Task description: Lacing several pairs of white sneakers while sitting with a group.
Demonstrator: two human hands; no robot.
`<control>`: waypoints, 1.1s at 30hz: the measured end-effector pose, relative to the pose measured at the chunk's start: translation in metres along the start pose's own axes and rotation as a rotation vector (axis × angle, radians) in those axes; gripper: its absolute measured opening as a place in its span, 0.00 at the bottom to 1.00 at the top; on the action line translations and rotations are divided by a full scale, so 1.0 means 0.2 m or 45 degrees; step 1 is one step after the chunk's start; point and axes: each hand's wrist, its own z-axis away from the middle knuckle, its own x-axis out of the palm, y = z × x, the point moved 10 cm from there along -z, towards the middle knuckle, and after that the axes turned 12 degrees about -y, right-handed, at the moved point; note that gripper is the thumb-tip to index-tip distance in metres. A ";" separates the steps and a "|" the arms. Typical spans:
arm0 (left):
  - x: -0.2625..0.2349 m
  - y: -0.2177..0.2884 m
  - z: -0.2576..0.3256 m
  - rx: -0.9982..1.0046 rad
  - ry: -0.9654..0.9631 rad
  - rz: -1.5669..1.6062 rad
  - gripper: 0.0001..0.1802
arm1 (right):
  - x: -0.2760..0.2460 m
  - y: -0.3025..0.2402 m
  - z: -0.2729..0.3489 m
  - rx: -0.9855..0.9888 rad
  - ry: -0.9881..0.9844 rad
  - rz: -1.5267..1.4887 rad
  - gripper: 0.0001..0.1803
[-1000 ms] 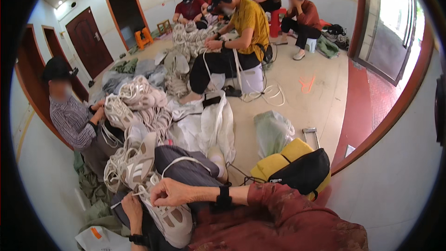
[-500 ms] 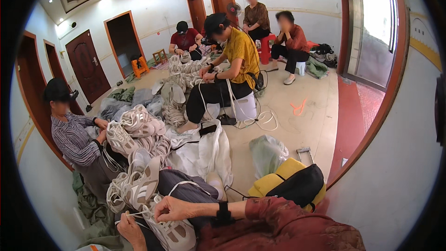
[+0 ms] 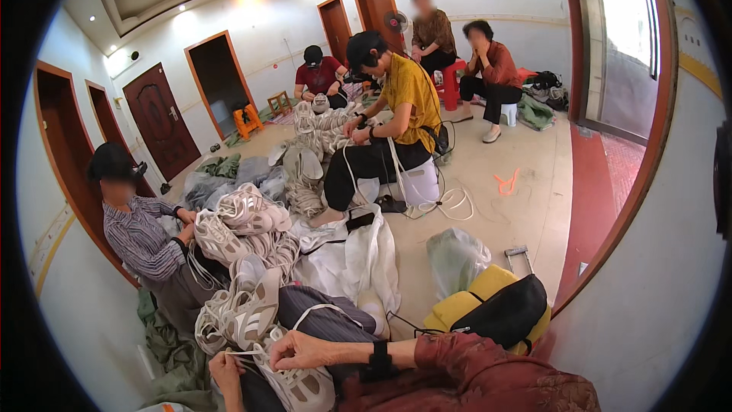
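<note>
A beige and white sneaker (image 3: 306, 391) lies across my lap at the lower edge, below my hands. My right hand (image 3: 296, 351) comes in from the right with a black band on its wrist, its fingers pinched over the shoe's lace opening on the lace. To its left, my left hand (image 3: 226, 376) has its fingers closed on a white shoelace (image 3: 245, 352), which runs between the two hands. Another loose lace (image 3: 324, 307) curves over my striped trouser leg. Just beyond the shoe sit more laced sneakers (image 3: 255, 309), heaped together.
On the left a person in a striped shirt (image 3: 149, 236) handles sneakers at the pile. Across the pile sits a person in a yellow shirt (image 3: 408, 99) with laces. A yellow and black cushion (image 3: 496, 309) and a clear plastic bag (image 3: 457, 255) lie to my right.
The whole view has shifted slightly, so everything sits a little further right and lower. My hands keep nearly the same hold on the lace over the shoe.
</note>
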 end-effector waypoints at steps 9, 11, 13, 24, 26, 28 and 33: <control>0.17 -0.14 -0.01 -0.144 -0.167 0.824 0.26 | -0.02 -0.03 0.01 -0.014 -0.003 -0.028 0.06; 0.14 -0.13 -0.02 0.042 -0.123 0.736 0.24 | 0.00 -0.04 0.01 -0.014 -0.016 0.006 0.06; 0.16 -0.17 -0.03 -0.032 -0.049 0.786 0.24 | -0.01 -0.06 0.03 -0.047 0.005 -0.068 0.06; 0.01 0.13 0.06 0.212 0.256 0.280 0.23 | -0.06 -0.08 0.05 -0.047 0.065 -0.032 0.05; -0.01 0.20 0.09 0.265 0.264 0.052 0.24 | -0.10 -0.09 0.06 -0.053 0.124 0.009 0.05; -0.02 0.25 0.13 0.279 0.270 -0.053 0.24 | -0.09 -0.09 0.06 -0.049 0.117 0.029 0.06; -0.05 0.16 0.13 0.240 0.201 0.198 0.22 | 0.00 -0.08 0.01 -0.031 0.050 0.171 0.07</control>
